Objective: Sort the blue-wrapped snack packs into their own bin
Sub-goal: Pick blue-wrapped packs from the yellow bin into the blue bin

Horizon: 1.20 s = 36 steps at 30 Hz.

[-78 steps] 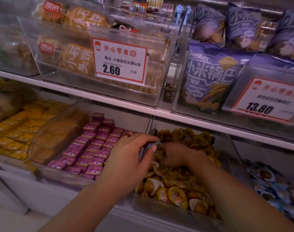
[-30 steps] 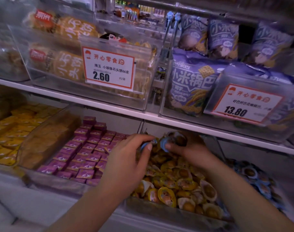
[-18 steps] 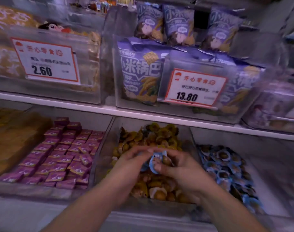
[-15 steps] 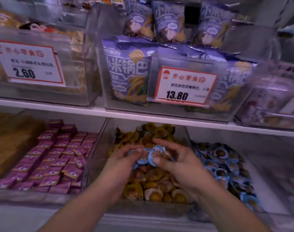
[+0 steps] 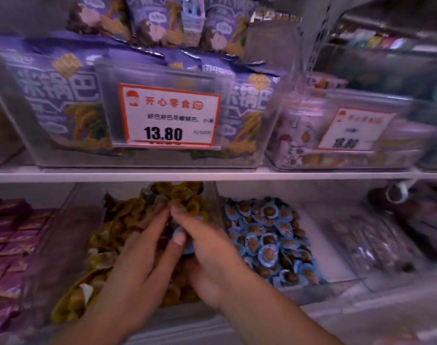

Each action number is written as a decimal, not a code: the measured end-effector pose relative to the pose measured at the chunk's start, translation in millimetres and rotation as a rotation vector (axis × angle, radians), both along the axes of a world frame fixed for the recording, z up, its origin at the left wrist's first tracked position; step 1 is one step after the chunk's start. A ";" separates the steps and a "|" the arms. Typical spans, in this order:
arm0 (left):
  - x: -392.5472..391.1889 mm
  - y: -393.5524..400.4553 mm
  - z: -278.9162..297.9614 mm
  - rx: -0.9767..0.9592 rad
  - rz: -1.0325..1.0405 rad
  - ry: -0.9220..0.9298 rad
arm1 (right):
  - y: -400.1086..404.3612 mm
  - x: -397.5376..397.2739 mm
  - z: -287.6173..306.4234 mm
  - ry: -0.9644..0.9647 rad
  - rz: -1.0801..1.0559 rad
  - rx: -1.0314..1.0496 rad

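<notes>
Both hands, the left hand [image 5: 137, 255] and right hand [image 5: 212, 255], pinched blue-wrapped packs [image 5: 187, 247] together; the blue bin [image 5: 337, 245] lay at 3 o'clock. Recommended: maintain the pinch throughout transfer.

We read "13.80" in black on the red-bordered price card [image 5: 171, 115] clipped to the clear bin of purple snack bags [image 5: 58, 95], beneath red characters 开心零食. The bags showed large white 米锅巴. The tag to its right [image 5: 354, 129] was blurred, perhaps "18.80".
</notes>
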State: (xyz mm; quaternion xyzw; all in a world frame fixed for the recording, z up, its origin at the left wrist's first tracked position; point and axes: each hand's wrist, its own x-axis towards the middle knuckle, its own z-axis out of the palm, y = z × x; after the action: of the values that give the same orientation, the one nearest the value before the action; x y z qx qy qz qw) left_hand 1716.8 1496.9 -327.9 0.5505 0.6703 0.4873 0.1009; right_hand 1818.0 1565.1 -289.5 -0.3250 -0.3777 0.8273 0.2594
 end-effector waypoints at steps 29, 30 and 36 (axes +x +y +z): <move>-70.7 -48.6 24.0 -0.086 0.295 0.650 | 58.5 38.2 7.3 -0.611 -0.224 1.369; -77.3 -53.5 22.9 -0.140 0.325 0.674 | 50.7 23.5 6.6 -0.633 -0.118 1.432; -95.0 -71.6 9.9 -0.321 0.256 0.612 | 49.4 -103.7 -22.3 -0.792 0.501 1.611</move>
State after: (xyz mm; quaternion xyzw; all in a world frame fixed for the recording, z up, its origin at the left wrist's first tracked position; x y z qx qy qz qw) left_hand 1621.8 1425.2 -318.1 0.5595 0.8009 0.1973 -0.0808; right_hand 1714.4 1614.5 -311.8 -0.2145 -0.9579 0.1762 0.0728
